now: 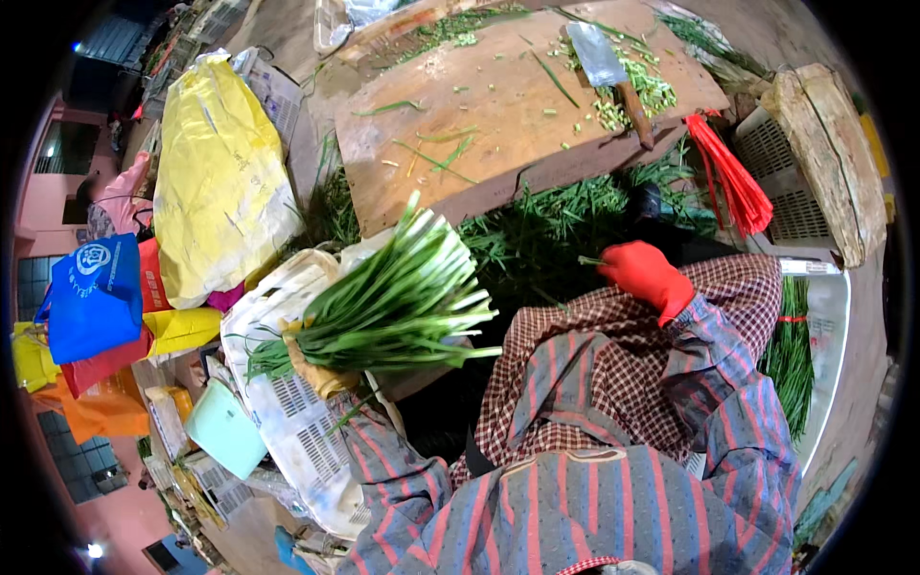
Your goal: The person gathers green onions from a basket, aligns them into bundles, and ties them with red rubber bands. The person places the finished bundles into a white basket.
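Note:
In a tan glove, my left hand (316,366) grips a thick bunch of green chives (388,302) near its leafy end. The pale cut stem ends fan out toward the upper right, over the front left corner of a wooden board (445,86) and my lap. My right hand (650,280), in a red glove, is closed above my checked apron (596,359). A short green stalk piece (591,261) sticks out from its fingers. On the board's right side lies a cleaver (600,61) with a wooden handle, among chopped stem bits (650,83).
Red strips (733,187) hang from the board's right corner. Loose leaves (553,223) cover the ground below it. A white plastic crate (305,438) stands at left, beside a yellow sack (215,172). Tied chives (787,359) lie in a white container (826,374) at right.

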Action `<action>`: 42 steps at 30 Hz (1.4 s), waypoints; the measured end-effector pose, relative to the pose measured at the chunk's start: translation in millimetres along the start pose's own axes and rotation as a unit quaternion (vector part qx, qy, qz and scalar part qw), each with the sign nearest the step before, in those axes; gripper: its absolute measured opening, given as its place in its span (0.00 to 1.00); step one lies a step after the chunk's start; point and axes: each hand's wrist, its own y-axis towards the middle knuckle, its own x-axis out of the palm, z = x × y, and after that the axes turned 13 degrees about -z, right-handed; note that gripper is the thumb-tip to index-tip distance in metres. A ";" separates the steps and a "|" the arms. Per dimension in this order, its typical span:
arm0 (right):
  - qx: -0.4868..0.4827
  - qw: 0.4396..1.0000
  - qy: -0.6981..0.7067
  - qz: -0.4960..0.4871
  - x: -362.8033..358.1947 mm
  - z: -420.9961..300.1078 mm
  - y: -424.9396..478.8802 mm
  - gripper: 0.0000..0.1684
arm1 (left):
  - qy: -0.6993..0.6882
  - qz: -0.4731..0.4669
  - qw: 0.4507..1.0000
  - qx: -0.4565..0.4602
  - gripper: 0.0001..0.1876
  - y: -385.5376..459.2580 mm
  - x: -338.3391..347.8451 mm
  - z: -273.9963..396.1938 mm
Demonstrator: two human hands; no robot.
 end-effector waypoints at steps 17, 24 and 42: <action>-0.378 0.910 0.169 -0.017 30.6 -152.7 54.5 0.25 | -0.087 -0.082 0.993 0.020 0.03 5.3 11.6 39.3; -0.284 0.938 0.076 0.181 -41.2 -52.5 6.1 0.18 | -0.054 -0.120 0.991 -0.020 0.05 6.5 -25.6 58.0; 0.228 0.869 -0.238 0.370 -155.9 175.3 -99.8 0.14 | -0.010 -0.181 0.981 -0.064 0.08 36.6 -24.9 55.3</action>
